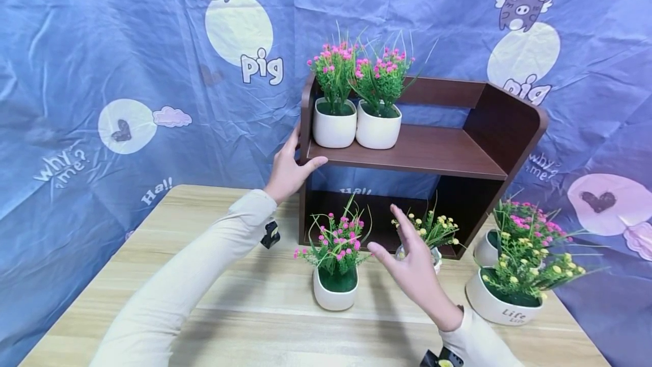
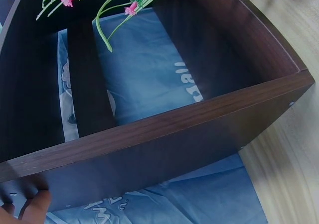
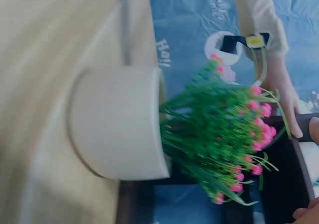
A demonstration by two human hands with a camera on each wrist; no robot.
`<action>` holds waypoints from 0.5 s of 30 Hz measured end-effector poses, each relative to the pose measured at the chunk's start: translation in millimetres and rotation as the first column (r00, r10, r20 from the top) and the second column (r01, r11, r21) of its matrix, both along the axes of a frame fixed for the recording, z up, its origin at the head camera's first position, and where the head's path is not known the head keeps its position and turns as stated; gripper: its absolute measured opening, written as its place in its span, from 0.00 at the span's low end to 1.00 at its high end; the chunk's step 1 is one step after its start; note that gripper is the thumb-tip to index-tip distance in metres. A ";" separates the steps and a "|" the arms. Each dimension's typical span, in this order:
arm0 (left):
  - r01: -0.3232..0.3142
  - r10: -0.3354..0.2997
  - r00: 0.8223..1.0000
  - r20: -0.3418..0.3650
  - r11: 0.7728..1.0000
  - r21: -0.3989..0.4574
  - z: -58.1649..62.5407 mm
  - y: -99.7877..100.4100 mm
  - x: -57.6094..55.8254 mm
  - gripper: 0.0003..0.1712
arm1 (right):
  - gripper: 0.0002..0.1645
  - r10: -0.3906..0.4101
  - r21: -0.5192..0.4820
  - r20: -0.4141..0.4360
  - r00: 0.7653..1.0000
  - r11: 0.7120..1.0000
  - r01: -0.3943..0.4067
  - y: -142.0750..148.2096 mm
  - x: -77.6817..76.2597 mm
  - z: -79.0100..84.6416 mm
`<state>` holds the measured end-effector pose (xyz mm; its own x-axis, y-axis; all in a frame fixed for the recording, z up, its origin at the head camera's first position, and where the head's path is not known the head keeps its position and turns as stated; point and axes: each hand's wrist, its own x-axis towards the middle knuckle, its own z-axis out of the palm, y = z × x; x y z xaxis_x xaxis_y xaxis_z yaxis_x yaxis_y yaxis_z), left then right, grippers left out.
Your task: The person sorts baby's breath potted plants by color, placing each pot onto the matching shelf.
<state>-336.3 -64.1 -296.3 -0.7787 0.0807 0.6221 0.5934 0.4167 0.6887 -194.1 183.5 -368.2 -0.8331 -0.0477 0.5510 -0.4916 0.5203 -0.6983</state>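
My left hand [image 1: 291, 171] touches the left side panel of a dark brown wooden shelf [image 1: 417, 154]. Its fingers [image 2: 36, 206] lie against the outer face, and the thumb reaches over the front edge. In the air, my right hand [image 1: 412, 268] is spread with thumb and fingers apart, holding nothing. Just left of it, a white pot with pink flowers [image 1: 335, 293] stands on the table, large in the right wrist view. Behind the right hand, a pot with yellow flowers [image 1: 433, 231] is partly hidden. Two white pots with pink flowers [image 1: 334, 123] [image 1: 378, 129] stand side by side on the upper board's left end.
On the wood-grain table [image 1: 244, 299], right of the shelf, stand an oval white pot with yellow flowers [image 1: 504, 302] and a pink-flowered pot [image 1: 486, 248] behind it. A blue printed cloth [image 1: 127, 44] hangs behind the table.
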 end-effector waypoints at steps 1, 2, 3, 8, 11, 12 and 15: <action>0.000 0.000 1.000 0.003 1.000 0.001 -0.1 0.0 0.2 0.54 | 0.49 0.004 0.004 0.020 1.000 1.000 -0.004 -0.5 2.8 -3.8; 0.002 -0.002 1.000 0.003 1.000 0.001 -0.1 0.0 0.7 0.54 | 0.49 0.004 0.007 0.037 0.999 1.000 -0.004 -1.1 5.3 -7.7; 0.003 -0.003 1.000 0.003 1.000 0.002 -0.1 -0.1 1.0 0.54 | 0.50 0.002 0.011 0.057 0.998 1.000 -0.002 -1.6 7.9 -11.6; 0.003 -0.003 1.000 0.004 1.000 0.004 0.2 -0.2 2.0 0.54 | 0.52 0.013 0.008 0.140 0.990 1.000 -0.014 -5.5 19.0 -32.5; 0.003 -0.003 1.000 0.007 1.000 0.005 0.1 -0.1 1.7 0.54 | 0.54 0.028 0.008 0.181 0.983 1.000 -0.029 -9.0 23.0 -45.8; 0.002 -0.002 1.000 0.007 1.000 0.005 0.2 0.0 1.7 0.54 | 0.54 0.029 0.005 0.201 0.979 1.000 -0.031 -10.5 24.2 -49.9; 0.005 -0.005 1.000 0.006 1.000 0.006 0.3 0.2 1.8 0.54 | 0.57 0.021 0.008 0.271 0.962 1.000 -0.024 -16.3 26.3 -60.8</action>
